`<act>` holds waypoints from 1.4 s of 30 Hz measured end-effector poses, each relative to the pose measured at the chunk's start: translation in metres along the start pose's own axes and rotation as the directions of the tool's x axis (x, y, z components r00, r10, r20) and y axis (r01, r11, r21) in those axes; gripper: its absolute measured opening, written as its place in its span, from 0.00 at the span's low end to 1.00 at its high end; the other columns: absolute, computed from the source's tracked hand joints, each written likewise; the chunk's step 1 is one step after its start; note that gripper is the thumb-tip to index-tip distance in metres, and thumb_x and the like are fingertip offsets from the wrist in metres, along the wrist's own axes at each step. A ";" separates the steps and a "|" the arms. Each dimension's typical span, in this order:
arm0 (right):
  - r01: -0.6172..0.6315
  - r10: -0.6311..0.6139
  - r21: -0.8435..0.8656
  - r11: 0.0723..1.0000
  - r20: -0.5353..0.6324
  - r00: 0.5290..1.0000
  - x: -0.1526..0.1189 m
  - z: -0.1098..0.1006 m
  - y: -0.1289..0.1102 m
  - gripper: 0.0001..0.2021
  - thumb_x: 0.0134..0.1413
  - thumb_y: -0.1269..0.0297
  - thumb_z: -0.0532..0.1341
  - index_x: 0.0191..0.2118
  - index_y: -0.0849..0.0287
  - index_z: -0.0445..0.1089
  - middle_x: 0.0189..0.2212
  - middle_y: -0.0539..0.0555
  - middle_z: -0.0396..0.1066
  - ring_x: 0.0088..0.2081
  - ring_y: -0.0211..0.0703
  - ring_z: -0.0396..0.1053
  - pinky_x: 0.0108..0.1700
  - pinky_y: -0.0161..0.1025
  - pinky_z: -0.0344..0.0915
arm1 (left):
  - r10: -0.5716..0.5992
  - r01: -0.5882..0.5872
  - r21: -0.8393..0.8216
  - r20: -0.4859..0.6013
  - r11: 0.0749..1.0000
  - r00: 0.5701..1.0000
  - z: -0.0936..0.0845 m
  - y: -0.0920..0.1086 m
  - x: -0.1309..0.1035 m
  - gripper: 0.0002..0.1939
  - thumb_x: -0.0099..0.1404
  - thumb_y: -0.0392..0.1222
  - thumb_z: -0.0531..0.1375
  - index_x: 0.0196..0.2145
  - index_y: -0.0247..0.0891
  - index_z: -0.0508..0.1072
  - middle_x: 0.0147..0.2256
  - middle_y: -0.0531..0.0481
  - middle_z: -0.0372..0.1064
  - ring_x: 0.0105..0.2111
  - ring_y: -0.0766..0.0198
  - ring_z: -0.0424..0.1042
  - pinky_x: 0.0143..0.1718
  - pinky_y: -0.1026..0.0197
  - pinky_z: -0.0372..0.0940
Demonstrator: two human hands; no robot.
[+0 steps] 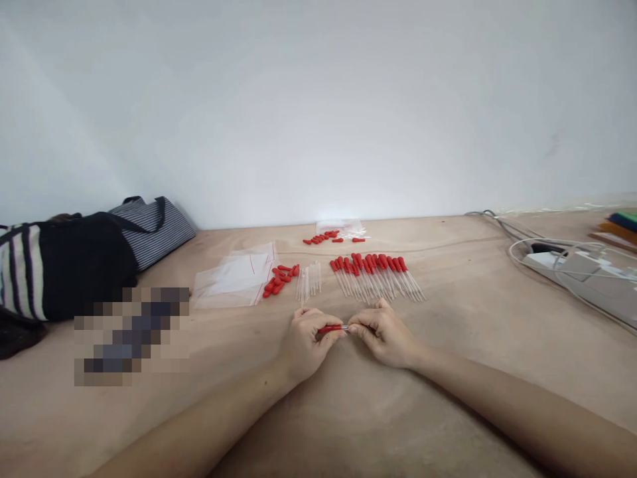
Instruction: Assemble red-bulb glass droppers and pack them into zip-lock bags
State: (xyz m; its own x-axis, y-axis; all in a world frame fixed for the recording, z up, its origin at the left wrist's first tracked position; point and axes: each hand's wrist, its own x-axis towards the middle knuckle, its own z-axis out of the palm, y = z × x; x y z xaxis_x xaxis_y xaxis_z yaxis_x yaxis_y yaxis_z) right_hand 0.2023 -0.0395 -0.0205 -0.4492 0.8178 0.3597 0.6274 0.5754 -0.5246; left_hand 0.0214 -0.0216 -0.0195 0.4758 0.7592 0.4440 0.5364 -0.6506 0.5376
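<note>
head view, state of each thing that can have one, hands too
left hand: closed on held red bulb
right hand: pinching held clear tube
held clear tube: end at bulb's mouth, insertion depth unclear
row of droppers: bulbs fitted, lying
near loose bulbs: tubeless
far loose bulbs: tubeless
bare tubes: without bulbs
plastic bags: flat, closure unclear
white cable: loosely looped

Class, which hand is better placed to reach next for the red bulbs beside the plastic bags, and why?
Probably the left hand: it lies nearer the red bulbs, though it holds another red bulb. The right hand sits farther.
</note>
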 end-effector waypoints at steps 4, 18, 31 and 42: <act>0.043 -0.043 -0.012 0.999 0.030 0.999 0.000 -0.007 0.003 0.10 0.57 0.64 0.50 0.35 0.56 0.67 0.30 0.49 0.71 0.30 0.35 0.65 0.37 0.37 0.47 | -0.033 0.033 0.003 0.043 0.999 0.999 -0.005 -0.006 0.003 0.03 0.55 0.40 0.60 0.29 0.42 0.72 0.27 0.56 0.72 0.28 0.65 0.68 0.43 0.54 0.53; 0.094 -0.107 -0.315 0.944 -0.024 0.994 0.004 -0.007 -0.004 0.10 0.52 0.67 0.52 0.25 0.60 0.68 0.22 0.51 0.68 0.29 0.37 0.61 0.33 0.37 0.46 | -0.026 0.029 0.127 -0.029 0.991 0.999 -0.016 -0.016 0.005 0.21 0.51 0.47 0.62 0.44 0.44 0.68 0.40 0.50 0.70 0.41 0.57 0.65 0.46 0.51 0.51; -0.629 0.529 -0.383 0.677 -0.341 0.777 0.076 -0.002 0.028 0.13 0.47 0.64 0.51 0.24 0.62 0.70 0.26 0.57 0.72 0.32 0.45 0.67 0.38 0.41 0.49 | -0.375 0.510 0.307 -0.405 0.803 0.834 -0.049 -0.061 0.022 0.10 0.55 0.46 0.57 0.35 0.45 0.71 0.42 0.49 0.64 0.46 0.51 0.58 0.44 0.47 0.53; -0.591 0.467 -0.501 0.632 -0.362 0.807 0.073 -0.003 0.032 0.17 0.51 0.59 0.49 0.26 0.63 0.70 0.27 0.61 0.72 0.31 0.47 0.66 0.41 0.46 0.45 | -0.454 0.583 0.273 -0.413 0.765 0.789 -0.050 -0.066 0.022 0.10 0.55 0.47 0.57 0.35 0.46 0.72 0.44 0.47 0.61 0.48 0.51 0.56 0.46 0.47 0.53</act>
State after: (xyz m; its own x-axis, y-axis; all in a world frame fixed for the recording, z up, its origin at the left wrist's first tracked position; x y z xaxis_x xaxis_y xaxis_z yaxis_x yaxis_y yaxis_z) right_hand 0.1916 0.0382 -0.0083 0.1610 0.9321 0.3244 0.9808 -0.1145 -0.1578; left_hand -0.0381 0.0395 -0.0097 -0.1558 0.9021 0.4024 0.8782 -0.0600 0.4745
